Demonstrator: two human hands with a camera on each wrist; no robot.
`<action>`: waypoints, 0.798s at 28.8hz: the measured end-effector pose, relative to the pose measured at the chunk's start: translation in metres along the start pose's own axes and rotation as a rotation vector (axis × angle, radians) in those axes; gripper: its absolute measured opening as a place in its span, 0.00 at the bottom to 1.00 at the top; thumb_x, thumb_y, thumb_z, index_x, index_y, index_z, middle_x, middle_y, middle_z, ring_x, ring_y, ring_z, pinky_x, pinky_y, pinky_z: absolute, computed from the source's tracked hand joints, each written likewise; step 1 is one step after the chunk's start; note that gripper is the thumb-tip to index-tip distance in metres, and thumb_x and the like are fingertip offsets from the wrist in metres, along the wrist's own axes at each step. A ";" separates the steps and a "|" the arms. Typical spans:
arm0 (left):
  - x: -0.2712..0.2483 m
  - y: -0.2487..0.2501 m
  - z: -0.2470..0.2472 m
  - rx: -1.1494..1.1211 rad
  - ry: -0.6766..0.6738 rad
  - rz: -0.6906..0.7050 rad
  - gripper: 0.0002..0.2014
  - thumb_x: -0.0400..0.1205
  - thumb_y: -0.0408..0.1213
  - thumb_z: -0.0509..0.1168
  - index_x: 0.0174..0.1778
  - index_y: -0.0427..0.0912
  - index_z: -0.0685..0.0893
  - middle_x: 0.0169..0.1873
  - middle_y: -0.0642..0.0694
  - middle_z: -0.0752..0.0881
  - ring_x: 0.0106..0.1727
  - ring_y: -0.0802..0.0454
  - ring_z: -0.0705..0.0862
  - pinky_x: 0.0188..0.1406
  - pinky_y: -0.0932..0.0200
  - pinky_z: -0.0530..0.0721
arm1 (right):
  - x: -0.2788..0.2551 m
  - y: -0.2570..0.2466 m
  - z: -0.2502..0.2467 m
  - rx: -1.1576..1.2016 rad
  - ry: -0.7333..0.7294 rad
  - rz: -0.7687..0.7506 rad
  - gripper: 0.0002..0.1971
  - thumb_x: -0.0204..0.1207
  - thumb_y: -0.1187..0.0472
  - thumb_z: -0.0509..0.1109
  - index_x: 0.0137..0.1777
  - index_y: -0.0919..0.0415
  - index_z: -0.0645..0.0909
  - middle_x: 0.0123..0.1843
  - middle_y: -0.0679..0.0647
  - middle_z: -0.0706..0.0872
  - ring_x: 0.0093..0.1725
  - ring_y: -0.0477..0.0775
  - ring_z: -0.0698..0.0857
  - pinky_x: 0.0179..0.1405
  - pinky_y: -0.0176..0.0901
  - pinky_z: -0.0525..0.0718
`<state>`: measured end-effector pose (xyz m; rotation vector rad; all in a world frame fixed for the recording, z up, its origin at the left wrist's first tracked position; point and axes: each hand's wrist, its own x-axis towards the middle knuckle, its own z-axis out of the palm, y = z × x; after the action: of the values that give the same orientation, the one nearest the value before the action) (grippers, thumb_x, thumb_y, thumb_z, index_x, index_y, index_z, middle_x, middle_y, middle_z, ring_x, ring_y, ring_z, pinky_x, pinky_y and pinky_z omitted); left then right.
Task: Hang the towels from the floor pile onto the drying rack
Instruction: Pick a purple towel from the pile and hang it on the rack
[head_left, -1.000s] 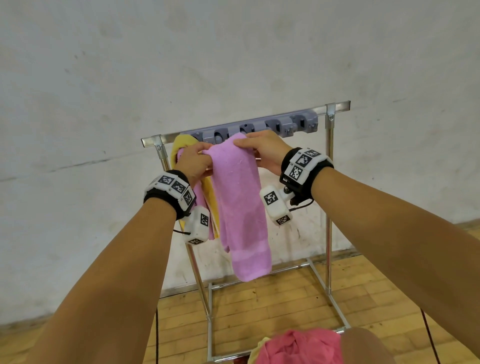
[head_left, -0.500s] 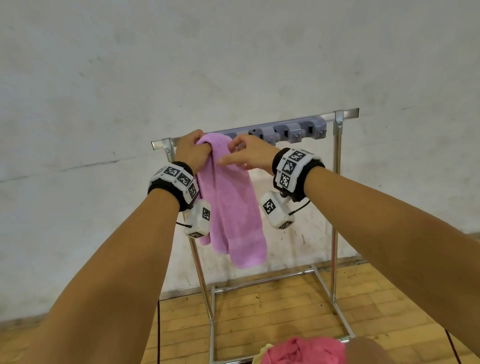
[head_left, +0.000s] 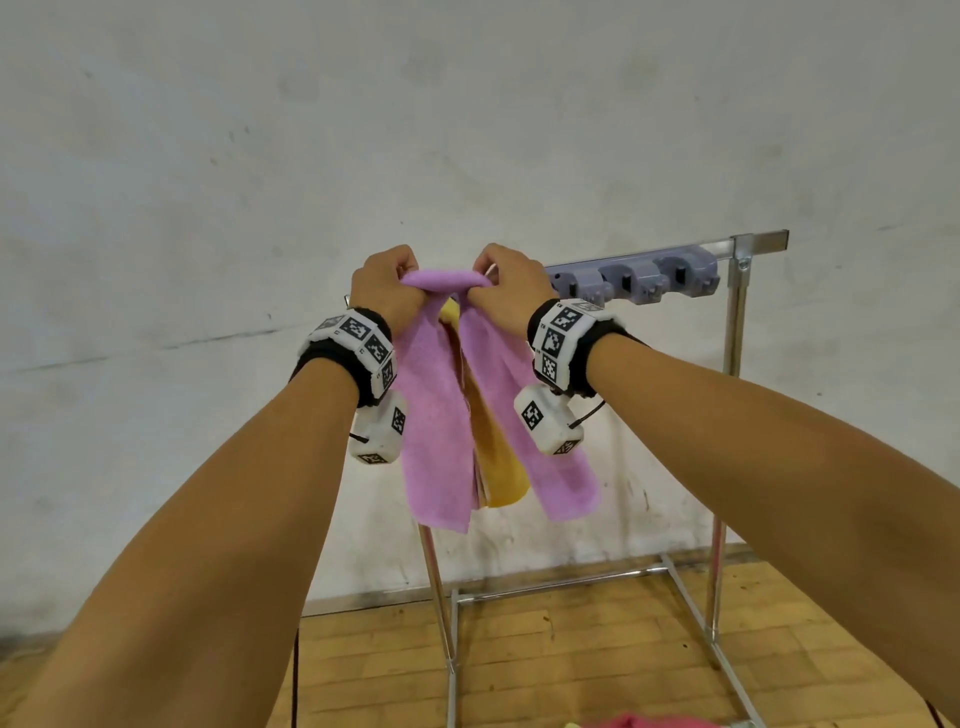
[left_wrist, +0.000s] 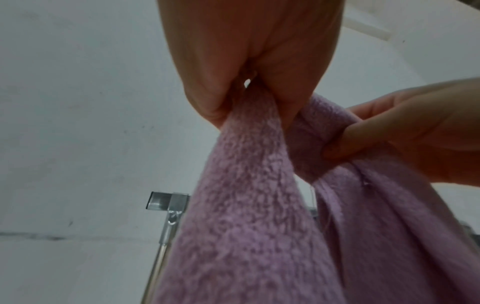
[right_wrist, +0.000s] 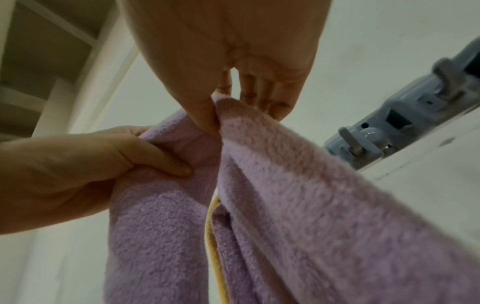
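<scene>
Pale, scuffed wall fills the background, with a strip of wooden floor (head_left: 571, 649) along the bottom of the head view. Against that wall, a purple towel (head_left: 431, 415) is bunched at its top and held up in front of the left end of the drying rack (head_left: 735, 322), its two halves hanging down and spreading apart like an upturned V. The left hand (head_left: 384, 291) grips the left part of the bunched top with fingers curled round the cloth, thumb pressed into the fabric in the right wrist view. The right hand (head_left: 506, 291) pinches the right part of the same fold between thumb and fingers. The two hands sit close together, joined by a short bridge of towel. Between the purple halves a yellow towel (head_left: 498, 457) hangs behind, its lower end showing just above the purple hems; whether it lies over the rail cannot be seen. To the right along the rack's top rail runs a grey plastic strip of clips (head_left: 639, 275), near the right hand but apart from it. At the very bottom edge, near the rack's foot, a bit of pink cloth (head_left: 639, 721) shows on the floor.
</scene>
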<state>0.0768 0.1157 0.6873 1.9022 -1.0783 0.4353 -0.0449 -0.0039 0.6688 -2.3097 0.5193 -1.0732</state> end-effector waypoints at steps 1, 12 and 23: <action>0.002 -0.003 -0.002 0.040 0.005 0.007 0.13 0.72 0.24 0.60 0.29 0.47 0.69 0.27 0.49 0.71 0.33 0.50 0.67 0.27 0.60 0.63 | 0.004 0.000 0.002 -0.011 0.004 -0.018 0.08 0.74 0.60 0.69 0.52 0.53 0.80 0.49 0.52 0.87 0.48 0.55 0.84 0.43 0.43 0.79; 0.037 -0.042 0.002 0.148 0.121 -0.021 0.12 0.68 0.19 0.57 0.38 0.42 0.71 0.29 0.50 0.69 0.34 0.49 0.65 0.25 0.59 0.61 | 0.045 -0.002 0.039 -0.301 0.005 -0.132 0.10 0.75 0.66 0.65 0.54 0.53 0.76 0.52 0.54 0.79 0.47 0.57 0.80 0.43 0.49 0.81; 0.036 -0.081 0.038 0.090 -0.068 -0.190 0.12 0.76 0.26 0.59 0.48 0.49 0.78 0.43 0.46 0.83 0.48 0.44 0.81 0.47 0.56 0.81 | 0.060 0.027 0.065 -0.485 -0.127 -0.157 0.09 0.76 0.65 0.64 0.56 0.58 0.74 0.50 0.56 0.81 0.49 0.61 0.82 0.50 0.57 0.85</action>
<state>0.1589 0.0851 0.6474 2.0896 -0.9243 0.3178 0.0393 -0.0378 0.6523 -2.8612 0.6088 -0.9379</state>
